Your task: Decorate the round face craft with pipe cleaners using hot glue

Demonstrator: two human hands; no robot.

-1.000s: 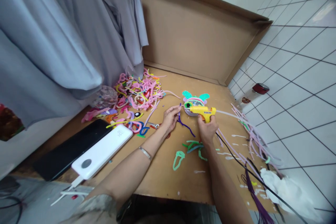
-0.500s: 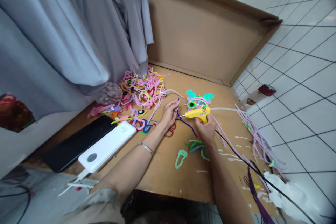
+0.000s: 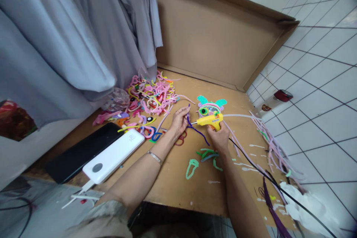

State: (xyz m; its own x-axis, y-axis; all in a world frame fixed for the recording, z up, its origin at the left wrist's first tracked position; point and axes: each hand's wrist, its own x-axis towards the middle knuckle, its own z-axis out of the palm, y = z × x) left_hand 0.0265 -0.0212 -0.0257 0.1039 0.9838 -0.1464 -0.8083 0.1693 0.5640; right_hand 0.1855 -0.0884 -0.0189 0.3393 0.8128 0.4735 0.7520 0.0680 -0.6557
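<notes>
Between the fingers of my left hand is a purple pipe cleaner, bent, with one long end trailing down to the right. My right hand is wrapped round the handle of a yellow hot glue gun. Its metal nozzle points left and meets or nearly meets the purple pipe cleaner. Just behind the gun lies a colourful pipe-cleaner figure with teal ears and a green-ringed eye, partly covered by the gun. Dark red loops lie under my left wrist.
A heap of pink and yellow pipe cleaners lies back left, near a white power bank and a black slab. Green pieces sit in front. Lilac pipe cleaners, a black cord and white tissue lie right.
Almost nothing differs. Both hands, the glue gun and the purple pipe cleaner hold nearly the same position, with only a tiny shift of the view.
</notes>
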